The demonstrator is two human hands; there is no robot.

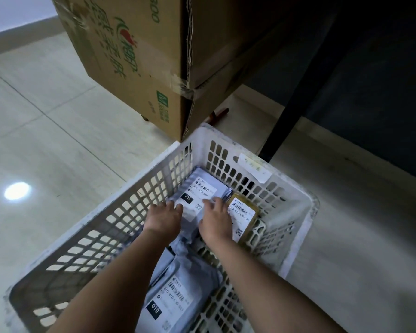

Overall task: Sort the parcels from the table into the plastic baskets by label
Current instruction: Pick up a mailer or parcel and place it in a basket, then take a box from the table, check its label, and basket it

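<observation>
My left hand (164, 218) and right hand (215, 218) both lie on the near end of the grey parcel (199, 188) labelled 231, fingers fairly flat on it, though I cannot tell whether they grip its edges. It lies in the basket (296, 205) at mid-frame, its long axis running from my hands toward the upper right. Both hands are equally near; a tan parcel (243, 212) touches its right side.

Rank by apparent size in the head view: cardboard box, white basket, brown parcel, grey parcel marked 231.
1. White basket and cardboard box: both cropped, unsure which is larger.
2. Grey parcel marked 231, partly covered by both hands.
3. Brown parcel.
</observation>
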